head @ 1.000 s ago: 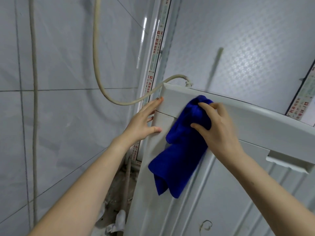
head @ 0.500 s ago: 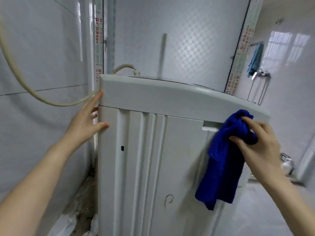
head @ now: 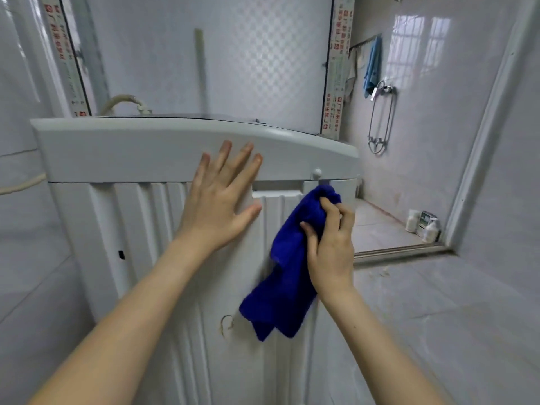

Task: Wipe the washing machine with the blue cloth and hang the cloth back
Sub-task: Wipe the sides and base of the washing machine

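Observation:
The white washing machine (head: 122, 159) fills the middle of the view, its ribbed side panel facing me. My left hand (head: 222, 197) rests flat on that panel just below the top rim, fingers spread and straight. My right hand (head: 330, 244) grips the bunched blue cloth (head: 286, 276) and holds it against the machine's right corner under a small round knob (head: 316, 172). The lower half of the cloth hangs loose down the panel.
A tiled wall stands close on the left, with a beige hose (head: 122, 102) running behind the machine. To the right is a doorway sill (head: 400, 251) into a bathroom with a metal towel ring (head: 381, 118), a light blue towel (head: 372, 68) and bottles (head: 423, 226) on the floor.
My view swung right along the machine. My left hand left the machine's left edge and now lies flat at the panel's middle. My right hand carried the cloth across to the right corner.

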The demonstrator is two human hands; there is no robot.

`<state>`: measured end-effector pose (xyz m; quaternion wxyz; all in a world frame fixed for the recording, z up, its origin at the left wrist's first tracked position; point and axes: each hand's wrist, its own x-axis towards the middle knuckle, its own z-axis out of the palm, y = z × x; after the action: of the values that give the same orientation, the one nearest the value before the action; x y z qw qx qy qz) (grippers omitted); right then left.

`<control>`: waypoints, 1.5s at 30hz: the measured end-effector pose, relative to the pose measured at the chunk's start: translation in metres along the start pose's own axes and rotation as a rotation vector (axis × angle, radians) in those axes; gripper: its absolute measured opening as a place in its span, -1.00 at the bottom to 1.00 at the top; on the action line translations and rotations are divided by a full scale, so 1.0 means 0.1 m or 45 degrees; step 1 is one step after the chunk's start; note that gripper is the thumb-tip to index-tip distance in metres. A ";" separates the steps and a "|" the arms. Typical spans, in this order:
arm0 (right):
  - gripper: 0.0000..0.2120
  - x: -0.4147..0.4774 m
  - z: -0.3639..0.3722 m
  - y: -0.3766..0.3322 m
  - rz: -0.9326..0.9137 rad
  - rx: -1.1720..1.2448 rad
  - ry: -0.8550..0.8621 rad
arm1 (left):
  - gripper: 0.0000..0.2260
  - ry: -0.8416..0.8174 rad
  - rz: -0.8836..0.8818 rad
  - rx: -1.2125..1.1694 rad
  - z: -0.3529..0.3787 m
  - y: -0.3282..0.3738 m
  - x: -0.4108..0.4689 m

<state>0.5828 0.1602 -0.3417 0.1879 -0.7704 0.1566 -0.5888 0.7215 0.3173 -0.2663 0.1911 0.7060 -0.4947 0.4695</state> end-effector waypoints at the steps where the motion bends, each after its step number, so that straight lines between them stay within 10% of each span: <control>1: -0.56 -0.18 -0.05 0.16 0.057 0.004 -0.026 | -0.29 0.000 -0.004 0.020 0.02 -0.01 0.00; 12: -0.57 0.68 -0.23 0.15 0.172 0.334 0.203 | -0.28 -0.008 -0.075 0.057 0.05 0.02 -0.01; 18: -0.63 -0.62 -0.24 0.83 0.557 0.378 -0.129 | -0.28 0.013 -0.097 0.048 0.06 0.05 -0.02; 27: -0.54 0.70 -0.33 0.32 0.229 0.428 0.086 | -0.27 -0.043 -0.133 0.023 0.05 0.12 -0.10; 36: -0.59 -1.16 -0.24 1.11 0.696 0.363 -0.373 | -0.20 -0.045 -0.205 -0.040 0.13 0.22 -0.23; 45: -0.53 -0.04 -0.25 0.74 0.416 0.570 -0.084 | -0.20 -0.033 -0.238 -0.052 0.18 0.26 -0.30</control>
<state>0.5566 0.0944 -0.3738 0.4509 -0.6930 0.1383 -0.5452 0.7051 0.3081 -0.3060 0.2418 0.7510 -0.4385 0.4303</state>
